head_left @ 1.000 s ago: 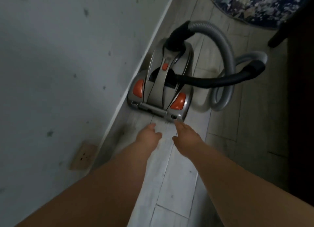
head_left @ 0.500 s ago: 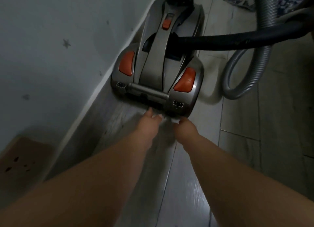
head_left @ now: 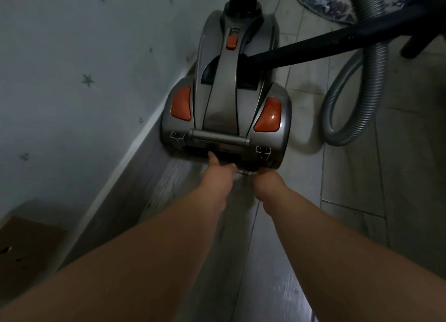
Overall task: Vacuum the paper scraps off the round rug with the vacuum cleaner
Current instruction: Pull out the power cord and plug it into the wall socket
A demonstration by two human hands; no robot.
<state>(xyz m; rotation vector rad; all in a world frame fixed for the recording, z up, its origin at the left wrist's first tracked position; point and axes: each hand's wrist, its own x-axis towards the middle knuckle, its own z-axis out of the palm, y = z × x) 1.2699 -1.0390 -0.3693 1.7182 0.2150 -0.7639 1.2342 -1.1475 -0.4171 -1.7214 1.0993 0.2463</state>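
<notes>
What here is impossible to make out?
Head view only.
1. Rug: mostly cut off by the top edge; no scraps can be told.
2. Hose: its end leaves the frame at the top.
3. Left hand, right hand: fingertips hidden in the dark rear of the vacuum; grip unclear.

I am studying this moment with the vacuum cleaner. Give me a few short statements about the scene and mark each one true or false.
1. The vacuum cleaner stands beside the wall. True.
2. The left hand and the right hand are at its near end. True.
3. It stands on the round rug. False: it stands on the floor; the rug lies beyond it.
4. The grey hose lies on top of it. False: it loops on the floor beside it.
</notes>
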